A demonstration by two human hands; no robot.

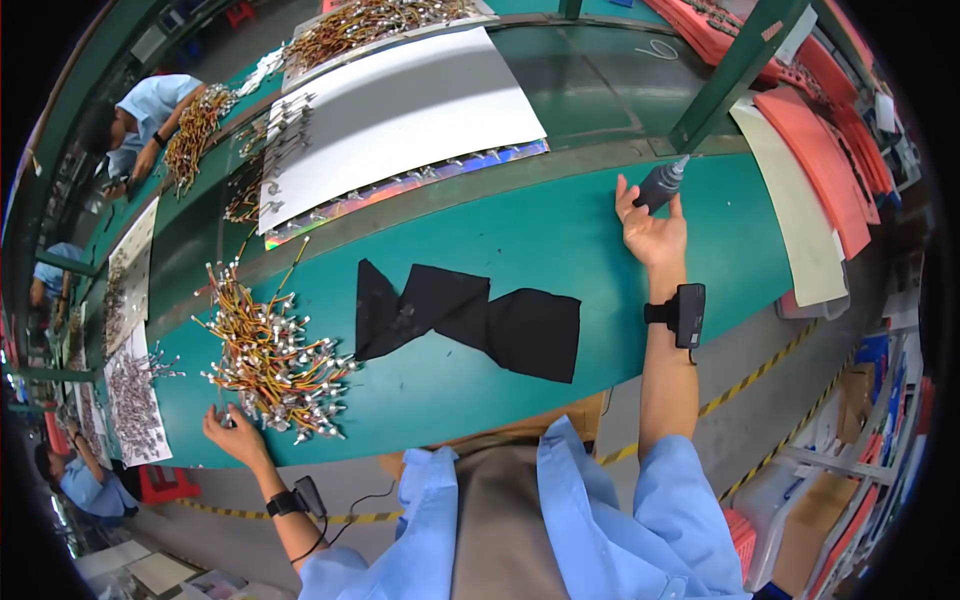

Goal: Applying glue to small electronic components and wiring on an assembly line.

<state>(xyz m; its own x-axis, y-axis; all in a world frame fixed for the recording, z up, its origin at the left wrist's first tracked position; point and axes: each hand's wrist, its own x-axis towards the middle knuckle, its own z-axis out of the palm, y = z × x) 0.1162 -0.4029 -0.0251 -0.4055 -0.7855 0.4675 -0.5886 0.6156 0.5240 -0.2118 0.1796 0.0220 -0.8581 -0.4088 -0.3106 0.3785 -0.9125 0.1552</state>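
Note:
My right hand (654, 238) is closed around a dark squeeze bottle (658, 188) with a pale narrow nozzle, held tilted over the far right of the green tabletop. At the near left edge my left hand (236, 438) has its fingers curled together beside a heap of wire leads (275, 360). Something small and greyish shows at those fingertips, too small to name. The leads are yellow, red and dark, with shiny metal and white ends. Between my hands a crumpled black cloth (535, 330) lies on the green tabletop (430, 400).
Beyond the table, a white sheet (400, 130) covers part of a raised ledge with more wire leads (370, 30). A green post (735, 80) rises at the far right, near stacked red trays (815, 170). Another person (150, 115) works at the far left. Shelving (850, 460) stands at right.

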